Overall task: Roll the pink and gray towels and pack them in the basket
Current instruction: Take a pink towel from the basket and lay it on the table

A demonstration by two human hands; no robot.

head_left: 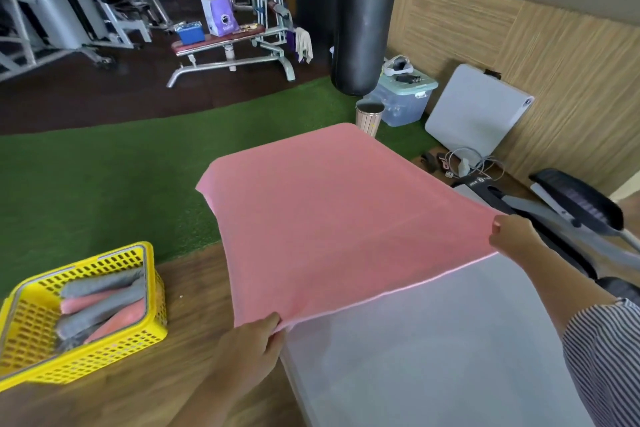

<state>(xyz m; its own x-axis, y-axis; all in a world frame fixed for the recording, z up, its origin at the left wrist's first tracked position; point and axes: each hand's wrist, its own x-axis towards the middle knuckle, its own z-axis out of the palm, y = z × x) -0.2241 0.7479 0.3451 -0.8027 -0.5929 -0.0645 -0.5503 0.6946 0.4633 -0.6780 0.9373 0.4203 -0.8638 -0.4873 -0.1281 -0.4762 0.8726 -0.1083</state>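
- The left hand (254, 340) pinches the near-left corner of a flat pink terry towel (339, 218), thumb and fingers curled on the hem.
- The right hand (510, 236) grips the near-right corner of the same towel, fingers closed round the edge; how tightly cannot be told.
- Between the two hands the hem runs taut, and beyond them the cloth lies spread over a pale grey rectangular table top (433, 340), its far edge drooping off the table's far end.
- To the left of the left hand, just apart from it, stands a yellow perforated plastic basket (152, 291) on the wooden floor, already holding several rolled grey and pink towels (104, 305).
- Judgement: this is the spreading step for one more pink towel; no roll has begun.
- The next move probably calls for laying the hem flat and smooth, then folding or rolling evenly from one edge, keeping both sides level so the roll fits the basket.
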